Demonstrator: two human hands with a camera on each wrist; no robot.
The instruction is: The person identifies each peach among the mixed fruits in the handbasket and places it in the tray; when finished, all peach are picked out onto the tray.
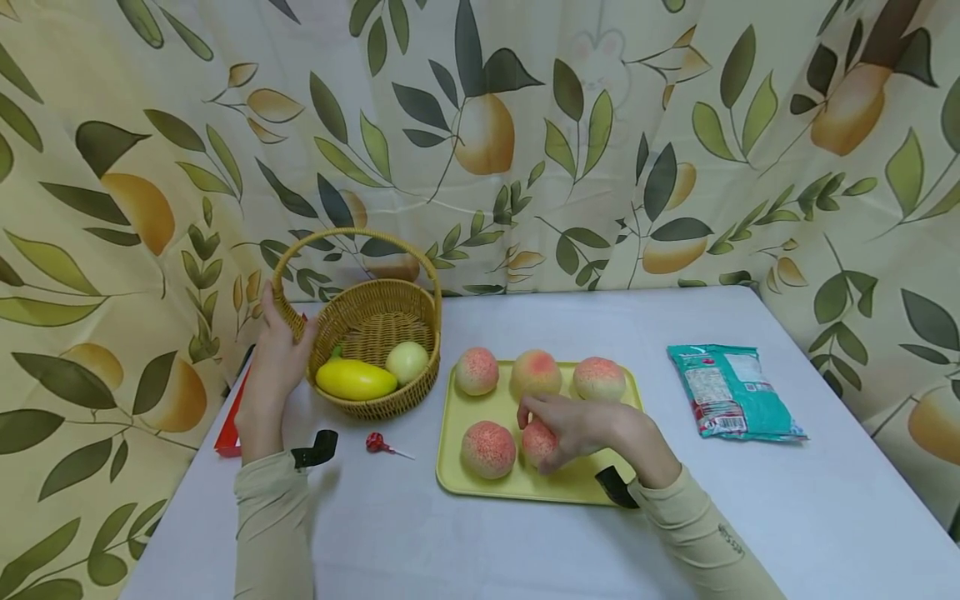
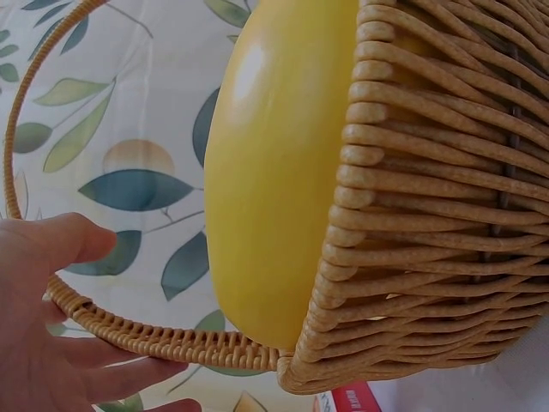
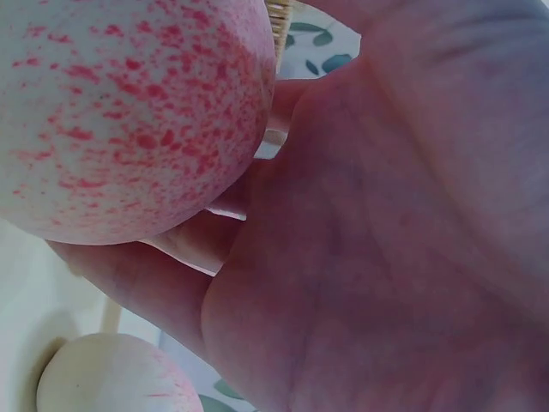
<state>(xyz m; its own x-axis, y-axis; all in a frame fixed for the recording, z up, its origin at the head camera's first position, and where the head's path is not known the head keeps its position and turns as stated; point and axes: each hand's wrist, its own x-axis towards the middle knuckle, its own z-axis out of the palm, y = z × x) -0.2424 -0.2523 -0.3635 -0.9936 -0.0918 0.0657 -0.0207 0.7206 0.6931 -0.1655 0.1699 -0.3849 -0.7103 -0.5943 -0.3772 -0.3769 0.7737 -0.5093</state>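
My left hand (image 1: 273,371) is at the left side of a wicker basket (image 1: 397,406), its fingers straight and touching the handle, which passes between thumb and fingers (image 2: 120,378). In the basket lie a long yellow fruit (image 1: 356,380) with a green stem, of unclear kind, and a pale green round one (image 1: 407,363). On a yellow-green tray (image 1: 468,486), my right hand (image 1: 581,429) grips a speckled pink peach (image 3: 137,120) from above. Another peach (image 1: 488,450) sits just left of it. Three more peaches (image 1: 536,375) form the back row.
A red-wrapped lollipop (image 1: 377,442) lies between basket and tray. To the tray's right is a teal snack bag (image 1: 735,393). A red box (image 1: 228,433) is partly hidden behind the left forearm. A fruit-patterned curtain (image 1: 480,208) hangs behind the white-covered table (image 1: 405,533).
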